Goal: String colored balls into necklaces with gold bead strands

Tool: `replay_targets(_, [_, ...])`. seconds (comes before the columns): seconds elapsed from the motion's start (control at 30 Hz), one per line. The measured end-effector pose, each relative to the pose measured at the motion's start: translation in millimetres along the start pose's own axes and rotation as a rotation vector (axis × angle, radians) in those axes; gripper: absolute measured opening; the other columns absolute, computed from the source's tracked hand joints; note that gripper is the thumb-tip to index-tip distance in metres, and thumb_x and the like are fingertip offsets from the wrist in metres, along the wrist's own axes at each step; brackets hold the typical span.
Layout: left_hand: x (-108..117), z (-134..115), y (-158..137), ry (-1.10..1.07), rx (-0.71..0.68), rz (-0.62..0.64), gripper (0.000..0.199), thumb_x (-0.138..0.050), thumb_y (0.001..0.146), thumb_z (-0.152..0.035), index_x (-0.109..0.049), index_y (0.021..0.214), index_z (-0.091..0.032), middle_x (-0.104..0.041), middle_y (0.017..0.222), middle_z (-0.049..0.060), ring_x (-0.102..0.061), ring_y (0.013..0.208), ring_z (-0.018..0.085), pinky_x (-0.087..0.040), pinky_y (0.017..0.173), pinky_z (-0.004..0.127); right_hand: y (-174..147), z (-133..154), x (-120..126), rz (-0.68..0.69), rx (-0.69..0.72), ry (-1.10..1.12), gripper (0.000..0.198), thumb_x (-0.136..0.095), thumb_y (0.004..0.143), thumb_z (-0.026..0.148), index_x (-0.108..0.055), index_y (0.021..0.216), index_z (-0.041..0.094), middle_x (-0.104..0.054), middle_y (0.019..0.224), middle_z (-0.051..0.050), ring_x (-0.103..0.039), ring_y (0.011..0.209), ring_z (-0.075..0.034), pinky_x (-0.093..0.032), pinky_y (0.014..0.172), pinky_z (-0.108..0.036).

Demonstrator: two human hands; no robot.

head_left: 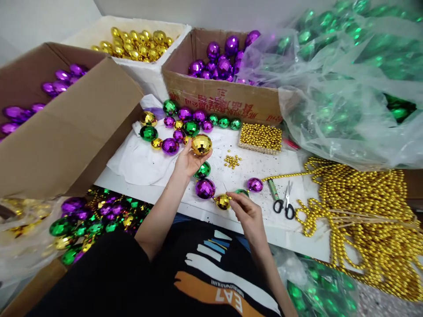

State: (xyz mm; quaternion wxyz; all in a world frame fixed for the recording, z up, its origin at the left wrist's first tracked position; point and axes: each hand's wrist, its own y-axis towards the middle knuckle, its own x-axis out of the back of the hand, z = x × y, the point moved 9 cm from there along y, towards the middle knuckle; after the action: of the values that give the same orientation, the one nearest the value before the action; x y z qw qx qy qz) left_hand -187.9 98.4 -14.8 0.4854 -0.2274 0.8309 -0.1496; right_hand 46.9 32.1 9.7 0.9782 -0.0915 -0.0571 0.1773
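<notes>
the left cardboard box (76, 132) is cut off by the left edge. green balls (333, 90) are blurred by their plastic bag (313, 125), which runs past the right edge. the right hand (248, 214) partly hides a green ball (243, 192); the thin item (226, 187) at its fingertips is too fine to identify.

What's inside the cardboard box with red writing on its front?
Shiny purple balls show inside the cardboard box. A cloudy plastic bag covers part of its right end, and whatever lies beneath the uppermost balls is hidden, so I can't tell.
</notes>
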Motion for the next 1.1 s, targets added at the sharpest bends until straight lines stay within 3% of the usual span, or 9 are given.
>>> replay_targets(0.2, [1,-3,-5,0.012,-0.057,-0.036,0.033,-0.063,0.089,-0.043,-0.06,0.11,-0.018,-0.066,0.113,0.012,-0.066,0.108,0.024,-0.061,0.088,0.04,-1,4,-11,0.063,0.041,-0.034,0.026,-0.065,0.085,0.04,-0.076,0.1,0.022,-0.065,0.086,-0.005,-0.059,0.079,-0.018,-0.046,0.068,-0.029])
replay_targets(0.67, [-2,-1,-15,0.058,-0.097,-0.038,0.03,-0.066,0.087,-0.039,-0.063,0.111,-0.021,-0.068,0.113,0.009,-0.066,0.106,0.023,-0.06,0.087,0.04,-2,-1,-16,0.06,0.025,-0.001,0.029,-0.064,0.085,0.042,-0.076,0.102,0.021,-0.068,0.09,-0.006,-0.06,0.079,-0.018,-0.048,0.07,-0.029])
replay_targets(0.87, [-15,11,-28,0.044,-0.08,0.08,0.02,-0.061,0.09,-0.029,-0.065,0.107,-0.02,-0.067,0.119,0.008,-0.064,0.113,0.023,-0.058,0.091,0.041,2,-4,-16,0.023,0.006,0.053,0.027,-0.065,0.084,0.04,-0.076,0.101,0.022,-0.069,0.092,-0.006,-0.06,0.077,-0.017,-0.047,0.069,-0.029])
replay_targets(1.1, [-24,31,-36,-0.031,-0.055,0.187,0.017,-0.068,0.083,-0.02,-0.066,0.1,-0.02,-0.069,0.12,0.007,-0.063,0.116,0.024,-0.055,0.096,0.045,6,-7,-10,-0.052,0.016,0.078,0.028,-0.066,0.083,0.041,-0.076,0.102,0.022,-0.065,0.09,-0.005,-0.059,0.078,-0.017,-0.047,0.067,-0.028])
